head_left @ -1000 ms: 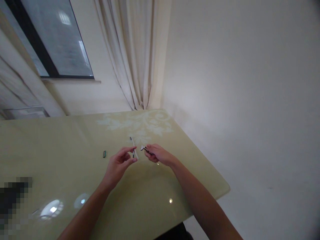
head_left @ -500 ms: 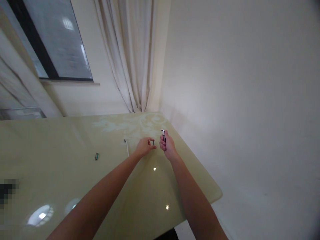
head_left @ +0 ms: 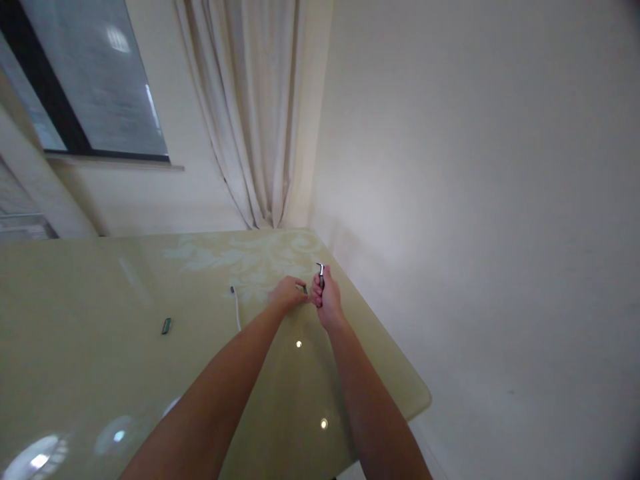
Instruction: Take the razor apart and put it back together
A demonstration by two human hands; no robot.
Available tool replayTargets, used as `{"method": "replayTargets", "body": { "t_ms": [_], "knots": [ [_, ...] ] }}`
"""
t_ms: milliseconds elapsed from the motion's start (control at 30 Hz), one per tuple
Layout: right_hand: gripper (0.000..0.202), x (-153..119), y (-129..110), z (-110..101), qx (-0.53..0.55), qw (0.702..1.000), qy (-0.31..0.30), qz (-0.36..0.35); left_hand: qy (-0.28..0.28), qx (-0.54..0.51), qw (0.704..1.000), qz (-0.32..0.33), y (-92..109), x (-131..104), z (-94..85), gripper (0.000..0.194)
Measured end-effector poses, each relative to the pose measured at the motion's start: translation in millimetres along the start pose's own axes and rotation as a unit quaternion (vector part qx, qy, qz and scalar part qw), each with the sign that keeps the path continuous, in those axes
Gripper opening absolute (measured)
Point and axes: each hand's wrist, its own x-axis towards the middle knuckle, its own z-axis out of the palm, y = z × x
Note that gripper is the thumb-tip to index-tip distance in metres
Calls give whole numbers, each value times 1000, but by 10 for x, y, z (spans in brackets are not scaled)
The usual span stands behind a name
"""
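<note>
My right hand (head_left: 327, 299) is wrapped round the dark handle of a small hammer-like tool (head_left: 321, 272), its shiny bent metal head sticking up above the fist. Just to the left, my left hand (head_left: 289, 292) pinches a small dark flat piece (head_left: 305, 290) between thumb and fingers, with its palm low over the table. The two hands are almost touching. Left of them lies a thin white cable-like strip (head_left: 237, 308) with a dark end, partly hidden behind my left forearm. Farther left rests a small green rectangular piece with a dark edge (head_left: 167, 326).
Both hands work above a glossy yellow-green table (head_left: 90, 287) with a pale leaf pattern and light reflections. A plain wall (head_left: 450, 200) runs along its right side. Beige curtains (head_left: 255, 120) and a dark-framed window (head_left: 75, 127) are behind it.
My hands have come closer together, the left one moving toward the right. Both keep hold of their things. The view has turned slightly right, so the table things appear farther left.
</note>
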Motion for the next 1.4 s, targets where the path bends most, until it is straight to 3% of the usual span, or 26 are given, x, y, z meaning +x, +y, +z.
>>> {"method": "replayTargets", "body": {
  "t_ms": [133, 267, 333, 400, 467, 567, 667, 733, 867, 1167, 1300, 1400],
  "knots": [
    [61, 6, 20, 1, -8, 1000, 25, 9, 13, 24, 999, -37, 65, -48, -18, 65],
    [62, 11, 54, 5, -17, 999, 31, 22, 15, 21, 1000, 15, 133, -219, -126, 75],
    [62, 8, 69, 17, -18, 999, 28, 17, 17, 14, 998, 61, 103, -406, -274, 68],
    [62, -2, 76, 41, -18, 999, 25, 11, 24, 12, 995, 100, -32, -664, -508, 43],
    [62, -24, 74, 79, -16, 1000, 21, 9, 36, 16, 992, 123, -302, -959, -819, 31],
    [63, -85, 66, 160, -12, 1000, 7, 10, 115, 18, 985, 131, -916, -1354, -1334, 46],
    [64, -167, 74, 255, -18, 1000, -8, 10, 183, 37, 981, 47, -1551, -1605, -1719, 54],
    [65, -220, 90, 308, -26, 999, -20, 10, 194, 50, 980, -4, -1859, -1687, -1841, 65],
    [65, -293, 126, 363, -40, 998, -37, 14, 152, 76, 985, -2, -2124, -1681, -1871, 72],
    [67, -371, 233, 433, -65, 996, -49, 34, 157, 22, 987, -14, -2184, -1559, -1888, 60],
    [66, -396, 256, 468, -82, 994, -61, 34, 183, 15, 983, -13, -2124, -1592, -1903, 57],
    [65, -410, 245, 494, -90, 993, -71, 28, 212, -38, 976, -19, -1878, -1668, -1845, 59]
  ]
}}
